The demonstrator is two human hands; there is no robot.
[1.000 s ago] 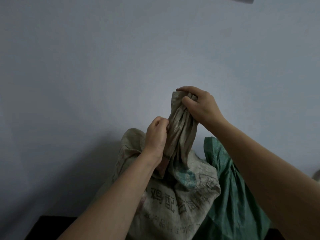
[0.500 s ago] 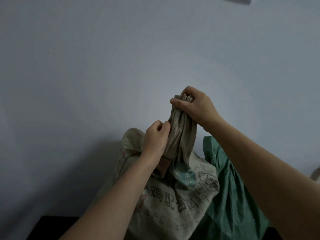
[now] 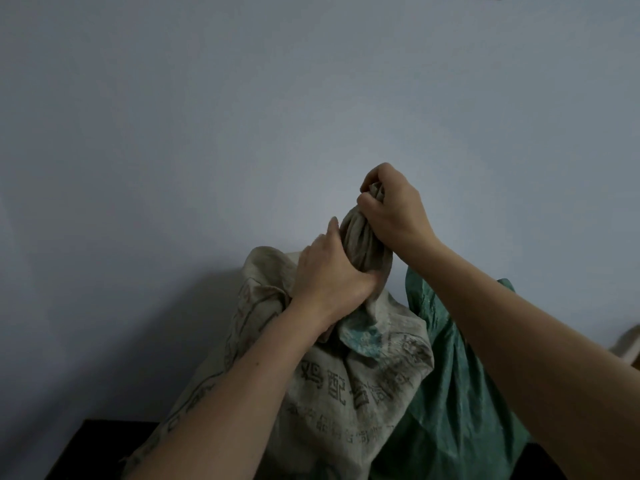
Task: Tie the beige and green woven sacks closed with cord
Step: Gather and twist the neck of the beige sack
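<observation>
A beige woven sack (image 3: pixel 349 386) with dark printed characters stands upright in front of me, its mouth gathered into a twisted neck (image 3: pixel 360 244). My right hand (image 3: pixel 393 209) grips the top of that neck. Lower down, my left hand (image 3: pixel 329 271) wraps around the base of the neck. A green woven sack (image 3: pixel 460 386) stands right behind and to the right of the beige one, touching it, with its mouth loose. No cord shows in the frame.
A plain pale wall (image 3: pixel 242 133) fills the background. The sacks sit on a dark surface (image 3: pixel 90 445) seen at the bottom left. A pale object (image 3: pixel 628 344) pokes in at the right edge.
My right hand closed fully over the top of the gathered neck. My left hand shifted from pinching the side folds to wrapping round the neck's base.
</observation>
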